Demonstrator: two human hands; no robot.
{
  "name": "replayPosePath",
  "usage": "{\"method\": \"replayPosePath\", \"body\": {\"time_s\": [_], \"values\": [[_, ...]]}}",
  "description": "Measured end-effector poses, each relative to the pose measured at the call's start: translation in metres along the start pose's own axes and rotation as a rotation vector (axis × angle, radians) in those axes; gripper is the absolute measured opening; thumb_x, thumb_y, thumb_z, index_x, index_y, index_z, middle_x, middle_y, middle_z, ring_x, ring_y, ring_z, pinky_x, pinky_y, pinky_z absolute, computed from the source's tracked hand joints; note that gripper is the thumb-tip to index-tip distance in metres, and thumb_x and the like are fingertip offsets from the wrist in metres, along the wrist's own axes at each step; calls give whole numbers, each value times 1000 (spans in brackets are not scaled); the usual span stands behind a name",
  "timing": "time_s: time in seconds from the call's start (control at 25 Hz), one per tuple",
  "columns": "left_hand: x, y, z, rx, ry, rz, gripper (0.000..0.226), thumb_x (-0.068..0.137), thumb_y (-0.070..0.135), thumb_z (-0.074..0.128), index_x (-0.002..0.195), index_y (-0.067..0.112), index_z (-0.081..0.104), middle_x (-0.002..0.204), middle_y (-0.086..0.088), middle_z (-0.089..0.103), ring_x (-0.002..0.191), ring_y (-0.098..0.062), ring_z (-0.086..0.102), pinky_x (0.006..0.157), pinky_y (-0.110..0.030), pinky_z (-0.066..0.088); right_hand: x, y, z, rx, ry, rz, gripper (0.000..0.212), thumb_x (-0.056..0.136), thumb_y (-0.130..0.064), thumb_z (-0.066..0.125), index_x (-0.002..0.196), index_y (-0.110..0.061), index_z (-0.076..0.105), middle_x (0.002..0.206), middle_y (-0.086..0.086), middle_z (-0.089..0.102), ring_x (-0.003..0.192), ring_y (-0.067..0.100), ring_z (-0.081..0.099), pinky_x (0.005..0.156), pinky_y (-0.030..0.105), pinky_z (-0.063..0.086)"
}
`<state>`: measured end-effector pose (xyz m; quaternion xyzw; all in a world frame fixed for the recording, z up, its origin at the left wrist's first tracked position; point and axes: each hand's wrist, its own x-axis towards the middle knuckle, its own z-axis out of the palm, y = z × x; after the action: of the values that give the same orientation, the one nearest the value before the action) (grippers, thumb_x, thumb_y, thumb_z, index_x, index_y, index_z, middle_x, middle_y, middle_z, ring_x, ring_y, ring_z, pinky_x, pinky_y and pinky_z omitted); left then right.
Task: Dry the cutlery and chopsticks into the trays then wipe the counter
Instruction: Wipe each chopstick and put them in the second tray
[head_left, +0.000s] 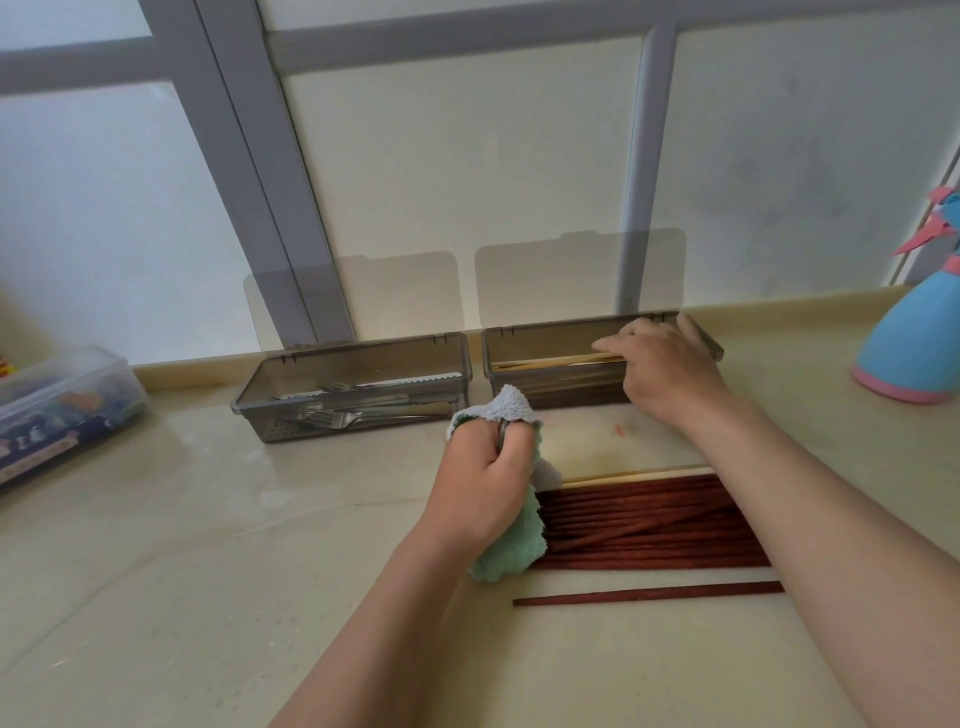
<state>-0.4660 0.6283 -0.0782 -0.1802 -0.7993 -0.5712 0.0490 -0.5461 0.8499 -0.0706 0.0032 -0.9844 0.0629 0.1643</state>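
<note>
A person's left hand (483, 488) is closed in a fist around a green and grey cloth (506, 551), which hangs down below the fingers. Beyond it and to the right, the right hand (670, 369) reaches palm down into the right tray (561, 397), fingers bent over the ends of a few pale chopsticks (545, 362) and seemingly holding them as they settle inside. Just beyond the left hand, the left tray (363, 345) already holds forks (337, 410) and other cutlery, so that part looks done. Much remains: a pile of dark red chopsticks (639, 525) lies on the counter (208, 571) between the cloth and the right forearm, one stray stick (649, 595) lies nearer the person, and more pale sticks (634, 473) lie just beyond the pile. The counter left of the left hand shines as if wet; wiping seems not yet begun.
</note>
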Motion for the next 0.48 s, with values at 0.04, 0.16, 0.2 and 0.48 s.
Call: {"method": "replayPosePath", "body": {"time_s": [0.04,0.16,0.2,0.48], "values": [[0,0,0,-5,4,3,58,104,11,42,48,19,28,35,7,34,41,-7,51,50,-20,33,-1,1,0,32,2,8,61,91,6,39,133,-31,63,129,1,60,120,25,51,118,45,16],[-1,3,-1,-11,31,23,57,102,5,42,47,18,29,42,-5,32,36,-2,44,45,-14,32,-11,-1,-2,112,107,7,51,91,6,41,129,-17,65,125,9,62,117,31,50,109,43,34],[-1,3,-1,-9,38,33,56,101,4,42,48,17,29,37,2,31,36,0,43,44,-13,31,-17,-2,-2,132,150,4,46,90,5,44,126,-14,66,122,10,63,115,32,52,103,44,39],[4,-12,-6,-10,130,-26,53,102,14,43,51,17,59,64,0,74,67,-18,73,64,-36,58,-64,-9,-12,295,-355,-66,19,96,-21,58,104,-31,72,104,-12,65,91,6,59,80,23,45]]}}
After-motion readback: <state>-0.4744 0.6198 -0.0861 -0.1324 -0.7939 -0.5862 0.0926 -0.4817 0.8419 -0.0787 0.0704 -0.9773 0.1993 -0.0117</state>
